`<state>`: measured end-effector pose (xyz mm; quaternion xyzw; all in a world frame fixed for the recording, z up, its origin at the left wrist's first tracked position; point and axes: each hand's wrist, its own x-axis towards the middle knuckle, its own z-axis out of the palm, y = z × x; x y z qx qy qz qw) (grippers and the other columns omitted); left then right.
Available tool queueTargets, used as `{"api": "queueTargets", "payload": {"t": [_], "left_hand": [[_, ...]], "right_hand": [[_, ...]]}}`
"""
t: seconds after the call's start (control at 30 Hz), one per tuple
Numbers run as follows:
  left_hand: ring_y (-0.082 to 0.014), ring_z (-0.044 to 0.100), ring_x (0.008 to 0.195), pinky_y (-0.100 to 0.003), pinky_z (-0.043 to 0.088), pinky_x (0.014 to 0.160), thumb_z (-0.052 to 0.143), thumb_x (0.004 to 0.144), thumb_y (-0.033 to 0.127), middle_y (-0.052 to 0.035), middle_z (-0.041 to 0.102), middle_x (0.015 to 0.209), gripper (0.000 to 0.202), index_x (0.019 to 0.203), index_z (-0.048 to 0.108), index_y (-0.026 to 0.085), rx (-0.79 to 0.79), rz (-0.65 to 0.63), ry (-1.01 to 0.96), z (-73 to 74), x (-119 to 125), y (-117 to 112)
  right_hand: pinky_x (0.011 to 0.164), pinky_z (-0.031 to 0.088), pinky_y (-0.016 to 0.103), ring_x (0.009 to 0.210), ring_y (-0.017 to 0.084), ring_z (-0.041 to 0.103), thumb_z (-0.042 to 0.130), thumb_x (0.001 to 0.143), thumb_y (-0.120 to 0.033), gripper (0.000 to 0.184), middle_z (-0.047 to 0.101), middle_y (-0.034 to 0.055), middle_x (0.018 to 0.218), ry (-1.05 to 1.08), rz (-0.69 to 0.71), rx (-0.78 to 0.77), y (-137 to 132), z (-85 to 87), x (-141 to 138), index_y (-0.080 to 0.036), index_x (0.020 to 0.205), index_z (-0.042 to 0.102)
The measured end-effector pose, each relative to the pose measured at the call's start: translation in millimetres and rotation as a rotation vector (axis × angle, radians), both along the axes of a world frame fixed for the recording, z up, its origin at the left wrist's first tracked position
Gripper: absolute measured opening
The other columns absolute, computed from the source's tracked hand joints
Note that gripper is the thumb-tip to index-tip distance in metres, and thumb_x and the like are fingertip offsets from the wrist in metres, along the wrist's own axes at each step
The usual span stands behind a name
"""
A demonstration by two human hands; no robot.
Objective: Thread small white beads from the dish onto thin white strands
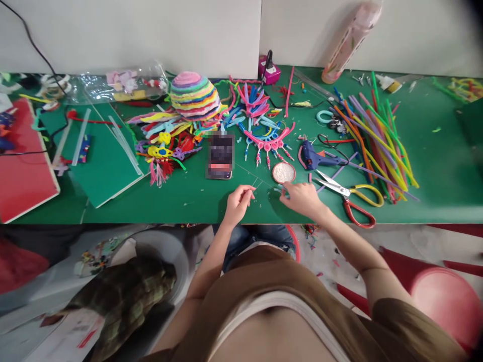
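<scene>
Two hands worked close: left hand pinched a thin wire, right hand picked beside the bead dish, fingers curled.

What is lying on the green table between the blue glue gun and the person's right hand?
In the head view, between the blue glue gun and the right hand there is only bare green table; the small round dish of white beads sits just left.

top: brown short-sleeved shirt — white band at the hem
legs: blue jeans
forearms: bare — no sleeves
</scene>
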<state>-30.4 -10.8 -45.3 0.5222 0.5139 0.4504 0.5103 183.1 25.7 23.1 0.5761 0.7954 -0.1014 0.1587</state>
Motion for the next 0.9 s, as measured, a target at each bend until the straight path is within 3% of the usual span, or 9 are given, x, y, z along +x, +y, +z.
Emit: {"api": "queueTargets", "payload": {"t": [0.17,0.57,0.8,0.9], "left_hand": [[-0.0065,0.049,0.053,-0.019,0.04,0.051,0.049,0.091,0.044,0.0012,0.06,0.07,0.029,0.097,0.062,0.018,0.001,-0.006,0.013,2.2,0.3,-0.1],[-0.0059,0.049,0.053,-0.018,0.039,0.051,0.049,0.092,0.041,0.0014,0.06,0.071,0.026,0.097,0.061,0.018,-0.006,-0.027,0.039,5.2,0.0,0.5],[-0.0057,0.047,0.053,-0.018,0.038,0.05,0.049,0.093,0.04,0.0011,0.06,0.071,0.026,0.097,0.061,0.018,-0.004,0.0,0.029,4.0,0.5,0.7],[-0.0061,0.046,0.053,-0.018,0.037,0.05,0.048,0.093,0.042,0.0011,0.059,0.071,0.027,0.098,0.061,0.018,0.002,0.046,0.004,2.7,0.5,0.7]], "right_hand": [[0.057,0.032,0.03,0.076,0.027,0.067,0.032,0.088,-0.036,0.039,0.072,0.0126,0.081,0.025,-0.156,0.088,2.7,-19.6,-17.1,-0.023,0.106,0.064],[0.059,0.033,0.03,0.075,0.027,0.066,0.027,0.092,-0.035,0.044,0.072,0.0151,0.08,0.014,-0.24,0.159,16.2,-28.2,-6.5,-0.02,0.104,0.066],[0.055,0.023,0.027,0.071,0.024,0.063,0.028,0.095,-0.05,0.048,0.071,0.0119,0.081,0.11,-0.179,0.178,34.3,-25.2,13.4,-0.017,0.115,0.055],[0.054,0.023,0.027,0.078,0.022,0.063,0.028,0.097,-0.043,0.042,0.069,0.0109,0.091,0.181,-0.13,0.202,28.2,-23.7,15.1,-0.016,0.118,0.053]]}}
